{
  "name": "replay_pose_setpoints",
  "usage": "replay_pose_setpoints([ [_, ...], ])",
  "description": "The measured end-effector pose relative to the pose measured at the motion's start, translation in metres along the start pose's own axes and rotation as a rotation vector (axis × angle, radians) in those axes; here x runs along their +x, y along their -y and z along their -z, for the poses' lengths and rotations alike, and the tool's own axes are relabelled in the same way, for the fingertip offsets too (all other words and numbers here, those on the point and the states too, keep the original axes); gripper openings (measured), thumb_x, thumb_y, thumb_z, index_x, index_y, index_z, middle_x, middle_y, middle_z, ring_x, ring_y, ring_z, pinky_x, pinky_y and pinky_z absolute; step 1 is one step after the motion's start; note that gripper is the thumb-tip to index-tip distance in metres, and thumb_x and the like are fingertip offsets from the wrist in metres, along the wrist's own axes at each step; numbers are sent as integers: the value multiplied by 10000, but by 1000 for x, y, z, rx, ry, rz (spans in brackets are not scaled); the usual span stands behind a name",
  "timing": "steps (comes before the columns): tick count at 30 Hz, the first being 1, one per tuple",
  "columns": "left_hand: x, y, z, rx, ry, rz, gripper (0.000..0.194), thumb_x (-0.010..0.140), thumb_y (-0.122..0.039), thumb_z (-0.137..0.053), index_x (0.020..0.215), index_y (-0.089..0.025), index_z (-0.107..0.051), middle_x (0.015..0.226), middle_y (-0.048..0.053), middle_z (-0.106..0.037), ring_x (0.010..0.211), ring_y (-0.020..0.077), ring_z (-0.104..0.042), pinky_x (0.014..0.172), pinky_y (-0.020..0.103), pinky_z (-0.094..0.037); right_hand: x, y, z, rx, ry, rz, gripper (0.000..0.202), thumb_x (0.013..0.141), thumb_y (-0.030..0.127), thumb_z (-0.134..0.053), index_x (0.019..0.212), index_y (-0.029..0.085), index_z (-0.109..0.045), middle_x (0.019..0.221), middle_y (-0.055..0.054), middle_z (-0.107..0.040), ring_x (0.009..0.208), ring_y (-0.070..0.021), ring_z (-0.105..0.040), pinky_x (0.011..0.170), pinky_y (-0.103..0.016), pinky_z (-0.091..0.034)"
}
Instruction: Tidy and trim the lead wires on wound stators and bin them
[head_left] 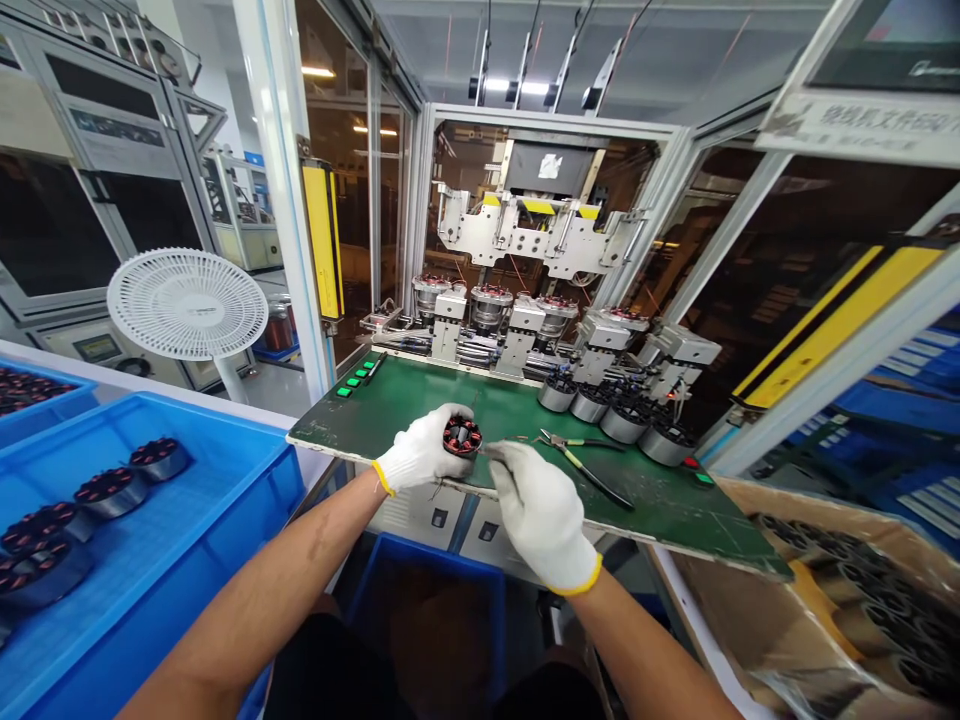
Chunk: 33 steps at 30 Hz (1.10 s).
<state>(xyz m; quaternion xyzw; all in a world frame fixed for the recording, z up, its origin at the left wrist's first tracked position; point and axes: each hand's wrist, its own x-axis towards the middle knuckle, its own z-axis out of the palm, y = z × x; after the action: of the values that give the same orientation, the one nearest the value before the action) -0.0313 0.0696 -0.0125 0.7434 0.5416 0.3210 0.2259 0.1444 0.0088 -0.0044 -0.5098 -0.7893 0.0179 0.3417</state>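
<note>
My left hand (424, 448), in a white knit glove with a yellow cuff, is closed around a motor stator (461, 436) over the front edge of the green worktop. Its open face, with black insulation and copper windings, is turned up toward me. Just to the right of it is my right hand (541, 515), gloved the same way. Its thumb and fingertips are pinched together close to the stator's side; whatever is between them is too small to make out. Beyond that hand, wire cutters (585, 465) with green-and-black handles lie on the worktop.
Several grey stators (626, 418) stand in a row at the worktop's (420, 395) back right. Behind is a winding machine (525, 310) with stators clamped in it. On the left are a blue bin (217, 500) of stators and a white fan (187, 303); at right, a carton (720, 530) of cores.
</note>
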Motion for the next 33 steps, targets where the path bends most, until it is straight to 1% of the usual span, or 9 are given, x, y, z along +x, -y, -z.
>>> replay_pose_setpoints([
  [3, 1, 2, 3, -39, 33, -30, 685, 541, -344, -737, 1189, -297, -521, 1073, 5, -650, 925, 229, -641, 812, 319, -507, -1, 0, -3, -486, 49, 140, 394, 939, 213, -336, 1293, 170, -503, 1199, -151, -583, 888, -213, -605, 716, -292, -427],
  [7, 4, 3, 12, -99, 122, -92, 699, 534, -304, -742, 1196, -276, -522, 1082, 5, -653, 949, 222, -635, 857, 315, -503, -3, 5, -16, -517, 92, -16, 321, 917, 196, -356, 1113, 187, -610, 852, -105, -628, 734, -209, -587, 630, -291, -394],
  [9, 7, 4, 17, -116, 174, -141, 701, 518, -268, -743, 1187, -248, -534, 1109, 19, -646, 979, 230, -625, 872, 323, -501, -5, 10, -22, -180, 75, -142, 280, 903, 242, -387, 1030, 190, -631, 784, -71, -610, 689, -183, -564, 617, -274, -399],
  [11, 9, 6, 20, -138, 210, -191, 698, 504, -236, -742, 1173, -225, -545, 1124, 29, -640, 1004, 239, -614, 884, 334, -497, -6, 13, -29, 395, 109, -323, 253, 882, 282, -407, 964, 179, -623, 664, -17, -540, 549, -128, -480, 515, -230, -372],
  [15, 13, 10, 22, -188, 251, -231, 690, 500, -195, -738, 1163, -218, -548, 1125, 24, -633, 1018, 243, -604, 868, 342, -501, -11, 15, -46, 1633, 328, -615, 166, 821, 339, -533, 874, 182, -534, 536, 105, -233, 389, -42, -94, 340, -157, -132],
  [18, 15, 14, 22, -230, 284, -248, 679, 506, -176, -738, 1157, -224, -552, 1134, 22, -627, 1031, 242, -599, 872, 344, -498, -16, 16, -58, 2004, 396, -629, 197, 789, 339, -622, 862, 189, -517, 538, 125, -163, 402, -27, -1, 320, -140, -67],
  [24, 17, 15, 20, -267, 285, -235, 679, 494, -114, -717, 1147, -210, -558, 1125, 26, -630, 1024, 233, -601, 882, 330, -490, -18, 21, -76, 1658, 65, -654, 217, 797, 363, -646, 804, 167, -552, 540, 100, -251, 421, -29, -173, 362, -143, -165],
  [29, 14, 11, 24, -253, 319, -190, 745, 487, -103, -691, 1207, -208, -530, 1145, 30, -623, 1031, 238, -596, 882, 326, -492, -20, 20, -83, 1146, 23, -644, 274, 836, 454, -533, 793, 186, -571, 513, 62, -411, 379, -75, -308, 335, -203, -249],
  [33, 0, 12, 36, -212, 287, -162, 946, 523, -184, -728, 1385, -294, -356, 1260, 13, -570, 1108, 244, -566, 939, 335, -465, -31, 13, -59, 745, -29, -575, 304, 869, 437, -480, 966, 200, -643, 715, -21, -639, 508, -133, -523, 446, -239, -409],
])
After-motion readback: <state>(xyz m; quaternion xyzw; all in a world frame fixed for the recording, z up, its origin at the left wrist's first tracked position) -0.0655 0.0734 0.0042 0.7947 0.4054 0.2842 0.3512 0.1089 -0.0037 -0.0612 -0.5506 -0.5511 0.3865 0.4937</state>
